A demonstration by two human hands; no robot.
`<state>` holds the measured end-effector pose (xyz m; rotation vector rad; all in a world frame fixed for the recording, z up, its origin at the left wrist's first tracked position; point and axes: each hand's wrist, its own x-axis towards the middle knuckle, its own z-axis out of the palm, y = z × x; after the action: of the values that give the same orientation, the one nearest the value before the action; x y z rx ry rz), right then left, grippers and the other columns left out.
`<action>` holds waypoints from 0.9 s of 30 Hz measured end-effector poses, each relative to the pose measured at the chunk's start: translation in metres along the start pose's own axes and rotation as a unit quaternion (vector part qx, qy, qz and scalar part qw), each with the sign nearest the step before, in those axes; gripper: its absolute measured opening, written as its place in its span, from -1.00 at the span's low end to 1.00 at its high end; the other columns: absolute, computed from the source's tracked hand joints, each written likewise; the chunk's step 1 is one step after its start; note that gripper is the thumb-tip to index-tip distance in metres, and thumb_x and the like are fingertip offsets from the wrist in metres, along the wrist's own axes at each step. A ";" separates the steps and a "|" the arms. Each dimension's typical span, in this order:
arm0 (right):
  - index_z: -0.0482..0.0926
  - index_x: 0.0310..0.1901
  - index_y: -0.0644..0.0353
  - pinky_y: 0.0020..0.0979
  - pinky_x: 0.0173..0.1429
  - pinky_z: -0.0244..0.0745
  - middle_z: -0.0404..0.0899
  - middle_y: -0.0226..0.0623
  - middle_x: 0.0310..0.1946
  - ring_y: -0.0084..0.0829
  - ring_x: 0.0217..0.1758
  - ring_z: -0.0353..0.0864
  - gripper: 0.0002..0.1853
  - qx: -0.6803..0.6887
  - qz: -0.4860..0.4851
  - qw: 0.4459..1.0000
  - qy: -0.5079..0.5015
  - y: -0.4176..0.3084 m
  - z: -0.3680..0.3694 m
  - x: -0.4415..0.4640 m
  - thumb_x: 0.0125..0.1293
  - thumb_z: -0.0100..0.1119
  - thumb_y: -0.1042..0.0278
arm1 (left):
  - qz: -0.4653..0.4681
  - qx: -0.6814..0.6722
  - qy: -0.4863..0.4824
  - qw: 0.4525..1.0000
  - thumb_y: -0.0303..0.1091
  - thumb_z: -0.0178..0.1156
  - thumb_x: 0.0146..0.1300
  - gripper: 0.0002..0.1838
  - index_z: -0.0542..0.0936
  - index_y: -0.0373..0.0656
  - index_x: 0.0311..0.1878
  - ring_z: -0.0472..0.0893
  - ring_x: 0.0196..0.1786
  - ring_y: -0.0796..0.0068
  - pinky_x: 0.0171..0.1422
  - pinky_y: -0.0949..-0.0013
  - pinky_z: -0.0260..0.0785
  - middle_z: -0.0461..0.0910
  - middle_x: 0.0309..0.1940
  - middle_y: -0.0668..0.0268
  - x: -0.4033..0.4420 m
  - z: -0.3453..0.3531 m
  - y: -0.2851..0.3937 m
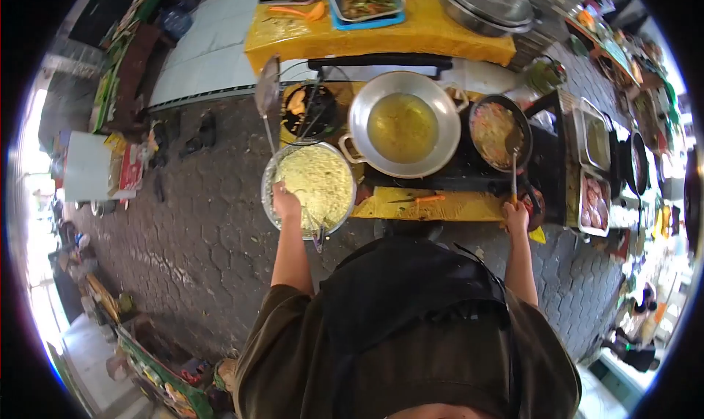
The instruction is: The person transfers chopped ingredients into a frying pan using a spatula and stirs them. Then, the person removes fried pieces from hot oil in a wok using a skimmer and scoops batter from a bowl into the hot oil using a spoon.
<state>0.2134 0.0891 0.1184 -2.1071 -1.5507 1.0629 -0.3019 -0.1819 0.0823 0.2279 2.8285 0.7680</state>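
Note:
My left hand [287, 202] is closed over the left part of a metal bowl [267, 208] filled with a pale yellow, shredded-looking mixture [315, 175]. A long-handled skimmer [268, 89] stretches from this hand past the bowl's far rim; the grip itself is partly hidden. Another utensil handle [319, 241] leans over the bowl's near edge. My right hand [515, 215] is wrapped around the handle of a spatula [514, 177], whose blade sits in a black frying pan [527, 138] of mixed food. Between my hands stands a large aluminium wok [359, 118] holding yellowish oil [402, 128].
Fried pieces [296, 102] lie in a dark round holder beyond the bowl. An orange-handled knife [425, 198] lies on the yellow ledge [389, 208]. Trays of food [367, 1] and steel pots [484, 4] occupy the yellow-covered table behind. A tray of raw meat [594, 201] stands right.

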 end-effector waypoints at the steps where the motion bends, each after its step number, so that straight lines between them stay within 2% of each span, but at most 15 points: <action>1: 0.47 -0.31 0.24 -0.46 -0.76 0.15 0.37 -0.40 -0.69 -0.56 -0.80 0.28 -0.77 0.015 0.002 1.000 -0.005 -0.002 -0.006 -0.003 0.12 0.13 0.25 | 0.062 -0.062 0.004 0.996 -0.54 -0.07 0.21 -0.75 0.44 -0.12 -0.06 0.53 -0.17 0.05 -0.07 0.17 0.32 0.56 -0.22 0.02 -0.001 0.006 -0.010; 2: 0.46 -0.32 0.25 -0.45 -0.77 0.15 0.37 -0.39 -0.67 -0.55 -0.79 0.28 -0.76 -0.002 0.003 1.000 0.015 -0.003 -0.009 -0.005 0.12 0.14 0.24 | 0.099 -0.079 -0.024 0.992 -0.53 -0.07 0.23 -0.77 0.45 -0.11 -0.07 0.50 -0.26 0.13 -0.14 0.19 0.29 0.54 -0.31 0.05 -0.011 -0.004 -0.003; 3: 0.45 -0.32 0.26 -0.44 -0.77 0.16 0.38 -0.38 -0.65 -0.53 -0.78 0.28 -0.75 -0.018 0.006 0.999 0.037 -0.002 -0.008 -0.002 0.13 0.16 0.23 | 0.125 -0.129 -0.029 0.983 -0.54 -0.08 0.26 -0.78 0.45 -0.10 -0.08 0.45 -0.41 0.32 -0.26 0.25 0.28 0.49 -0.45 0.18 0.007 0.021 -0.037; 5: 0.46 -0.30 0.27 -0.40 -0.77 0.20 0.41 -0.33 -0.65 -0.47 -0.77 0.35 -0.74 -0.032 -0.007 0.998 0.060 0.021 -0.005 0.021 0.11 0.15 0.23 | -0.043 -0.288 -0.144 0.946 -0.45 -0.09 0.30 -0.81 0.45 -0.08 -0.07 0.18 -0.68 0.66 -0.67 0.47 0.03 0.23 -0.63 0.46 -0.027 -0.008 0.007; 6: 0.47 -0.28 0.27 -0.39 -0.77 0.22 0.44 -0.28 -0.63 -0.44 -0.76 0.40 -0.73 -0.063 -0.032 0.994 0.079 0.033 -0.005 0.031 0.10 0.16 0.23 | -0.069 -0.323 -0.167 0.929 -0.40 -0.07 0.30 -0.81 0.41 -0.07 -0.04 0.13 -0.71 0.71 -0.71 0.53 -0.08 0.18 -0.66 0.49 -0.043 -0.024 0.030; 8: 0.48 -0.07 0.25 -0.20 -0.18 0.49 0.58 0.03 -0.29 -0.13 -0.27 0.61 -0.57 -0.097 0.103 0.990 0.009 -0.024 -0.032 0.011 0.07 0.11 0.15 | -0.094 -0.373 -0.190 0.903 -0.37 -0.03 0.30 -0.82 0.37 -0.07 -0.04 0.10 -0.71 0.74 -0.70 0.56 -0.10 0.14 -0.68 0.51 -0.059 -0.037 0.052; 12: 0.50 -0.07 0.23 -0.18 0.03 0.42 0.55 0.03 -0.16 -0.11 -0.03 0.54 -0.58 -0.171 0.082 0.981 0.035 0.010 -0.036 0.050 0.07 0.11 0.14 | -0.051 -0.386 -0.191 0.901 -0.29 0.02 0.31 -0.82 0.33 -0.12 -0.11 0.08 -0.75 0.75 -0.71 0.58 -0.08 0.08 -0.73 0.54 -0.079 -0.044 0.077; 14: 0.50 -0.23 0.32 -0.27 -0.21 0.50 0.59 -0.08 -0.42 -0.20 -0.34 0.63 -0.66 -0.208 0.072 0.973 0.076 0.024 -0.036 0.063 0.09 0.15 0.20 | -0.021 -0.382 -0.192 0.904 -0.28 0.03 0.30 -0.82 0.32 -0.11 -0.15 0.09 -0.74 0.74 -0.70 0.58 -0.05 0.10 -0.72 0.52 -0.091 -0.049 0.092; 15: 0.51 -0.26 0.32 -0.30 -0.38 0.49 0.58 -0.11 -0.47 -0.26 -0.47 0.61 -0.70 -0.226 0.021 0.969 0.097 0.029 -0.034 0.064 0.09 0.15 0.22 | -0.019 -0.379 -0.192 0.905 -0.28 0.03 0.30 -0.82 0.32 -0.11 -0.15 0.09 -0.74 0.74 -0.70 0.58 -0.05 0.10 -0.72 0.52 -0.098 -0.050 0.099; 16: 0.51 -0.26 0.32 -0.30 -0.38 0.49 0.58 -0.11 -0.47 -0.26 -0.47 0.61 -0.70 -0.223 0.023 0.970 0.096 0.032 -0.034 0.067 0.09 0.15 0.22 | -0.018 -0.373 -0.198 0.906 -0.30 0.02 0.31 -0.85 0.32 -0.11 -0.16 0.09 -0.74 0.74 -0.71 0.57 -0.06 0.12 -0.72 0.51 -0.104 -0.051 0.106; 18: 0.49 -0.34 0.25 -0.33 -0.63 0.34 0.49 -0.25 -0.61 -0.37 -0.66 0.48 -0.77 -0.037 0.170 0.983 -0.066 0.028 -0.037 0.068 0.14 0.14 0.24 | -0.017 -0.364 -0.201 0.909 -0.31 0.00 0.31 -0.87 0.32 -0.10 -0.16 0.10 -0.75 0.74 -0.72 0.57 -0.07 0.15 -0.71 0.50 -0.121 -0.052 0.117; 19: 0.49 -0.34 0.25 -0.33 -0.63 0.34 0.49 -0.25 -0.61 -0.37 -0.66 0.48 -0.77 -0.035 0.171 0.982 -0.070 0.021 -0.039 0.060 0.14 0.14 0.24 | -0.015 -0.368 -0.215 0.904 -0.31 0.00 0.31 -0.87 0.32 -0.11 -0.17 0.11 -0.75 0.74 -0.72 0.56 -0.05 0.15 -0.72 0.50 -0.131 -0.051 0.123; 21: 0.41 -0.40 0.22 -0.41 -0.76 0.08 0.30 -0.38 -0.70 -0.51 -0.79 0.26 -0.82 0.195 0.236 0.944 -0.123 0.009 -0.042 0.042 0.19 0.10 0.30 | -0.005 -0.369 -0.230 0.901 -0.31 0.02 0.31 -0.86 0.32 -0.13 -0.19 0.14 -0.77 0.72 -0.74 0.56 -0.01 0.17 -0.73 0.47 -0.150 -0.046 0.133; 24: 0.38 -0.42 0.19 -0.45 -0.76 0.02 0.25 -0.43 -0.72 -0.55 -0.80 0.18 -0.82 0.295 0.224 0.918 -0.144 0.012 -0.043 0.038 0.22 0.09 0.30 | 0.026 -0.363 -0.283 0.887 -0.30 0.02 0.31 -0.85 0.32 -0.14 -0.19 0.14 -0.77 0.72 -0.75 0.56 -0.01 0.19 -0.72 0.47 -0.180 -0.034 0.144; 27: 0.39 -0.37 0.17 -0.51 -0.80 0.01 0.26 -0.46 -0.72 -0.61 -0.81 0.20 -0.83 0.235 0.169 0.940 -0.179 0.014 -0.049 0.043 0.22 0.09 0.28 | 0.010 -0.335 -0.320 0.886 -0.29 0.02 0.31 -0.84 0.34 -0.14 -0.16 0.15 -0.77 0.74 -0.75 0.57 0.02 0.21 -0.70 0.47 -0.210 -0.019 0.165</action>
<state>0.2637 0.1321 0.1266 -1.9416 -0.9316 1.8145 -0.0874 -0.0926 0.2151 0.3183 1.8276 1.3218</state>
